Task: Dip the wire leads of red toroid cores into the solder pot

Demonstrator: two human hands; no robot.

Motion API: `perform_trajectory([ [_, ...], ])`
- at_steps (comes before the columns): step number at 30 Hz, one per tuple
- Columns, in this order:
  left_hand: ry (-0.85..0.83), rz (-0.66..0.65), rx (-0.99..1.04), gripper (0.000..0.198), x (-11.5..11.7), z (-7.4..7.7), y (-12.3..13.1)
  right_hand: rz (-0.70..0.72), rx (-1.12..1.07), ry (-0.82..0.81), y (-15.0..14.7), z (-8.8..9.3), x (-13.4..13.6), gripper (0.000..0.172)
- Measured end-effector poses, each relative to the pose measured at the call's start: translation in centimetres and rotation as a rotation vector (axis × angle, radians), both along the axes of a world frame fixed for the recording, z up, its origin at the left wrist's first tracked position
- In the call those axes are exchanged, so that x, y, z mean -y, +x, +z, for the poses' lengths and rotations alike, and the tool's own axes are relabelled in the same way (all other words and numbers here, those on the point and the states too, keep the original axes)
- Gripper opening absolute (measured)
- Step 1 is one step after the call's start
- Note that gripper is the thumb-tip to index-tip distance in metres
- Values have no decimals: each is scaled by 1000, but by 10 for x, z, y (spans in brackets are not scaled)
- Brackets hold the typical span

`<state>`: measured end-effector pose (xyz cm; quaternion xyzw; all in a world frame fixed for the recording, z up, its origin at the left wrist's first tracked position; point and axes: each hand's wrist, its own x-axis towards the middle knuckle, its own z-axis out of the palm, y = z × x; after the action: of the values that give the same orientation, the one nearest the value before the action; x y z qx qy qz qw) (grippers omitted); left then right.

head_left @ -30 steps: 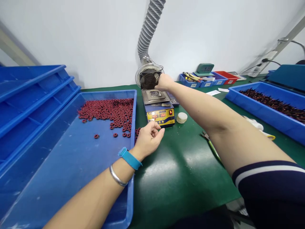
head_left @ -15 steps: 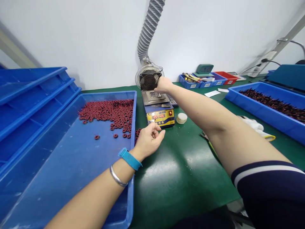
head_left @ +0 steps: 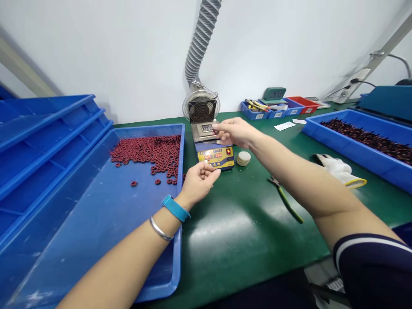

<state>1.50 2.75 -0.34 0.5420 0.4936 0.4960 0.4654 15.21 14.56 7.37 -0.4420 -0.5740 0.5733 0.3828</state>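
Note:
My right hand [head_left: 236,132] is in front of the solder pot [head_left: 215,158], thumb and fingers closed on what looks like a small dark-red wound ring coil [head_left: 216,131], mostly hidden by the fingers. The pot has a metal top with a small square opening [head_left: 207,128] and lit red digits on its yellow front. My left hand [head_left: 199,182] hovers by the right rim of the large blue tray [head_left: 106,240], fingers curled and thumb near them; anything inside them is hidden. Many red-and-black ring coils [head_left: 151,150] lie at the tray's far end.
A fan [head_left: 202,110] with a grey duct hose [head_left: 202,38] stands behind the pot. A round pale sponge-like pad [head_left: 243,158], green-handled cutters [head_left: 285,201] and a white glove [head_left: 337,169] lie to the right. Beyond is another blue tray [head_left: 357,141] of dark parts. Blue trays [head_left: 48,141] are stacked left.
My right hand has drawn back from above the pot's top, toward me and lower. My left hand has barely moved. The cutters and glove show more fully now.

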Motion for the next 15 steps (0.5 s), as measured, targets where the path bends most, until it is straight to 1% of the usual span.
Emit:
perform_trajectory([
  [1,-26,-2,45,35,1,3,0,32,-49,-8,3,-9,15,25],
  [3,-67,-15,119,42,4,8,1,71,-125,59,7,-28,45,27],
  [4,-80,-27,145,45,5,10,1,55,-146,139,9,-39,60,29],
  [6,-95,-49,180,47,9,12,2,-12,-144,357,12,-58,85,28],
  [8,-94,-50,202,47,12,12,5,-92,-71,606,12,-74,104,19],
  [10,-88,-34,206,45,15,11,8,-158,9,818,12,-84,115,8],
  [11,-87,-27,198,43,16,11,9,-184,36,896,12,-87,117,4],
  [13,-98,-36,147,39,17,12,10,-200,64,998,13,-94,117,4],
  [15,-115,-71,43,35,15,17,4,-200,82,1033,16,-101,112,8],
])
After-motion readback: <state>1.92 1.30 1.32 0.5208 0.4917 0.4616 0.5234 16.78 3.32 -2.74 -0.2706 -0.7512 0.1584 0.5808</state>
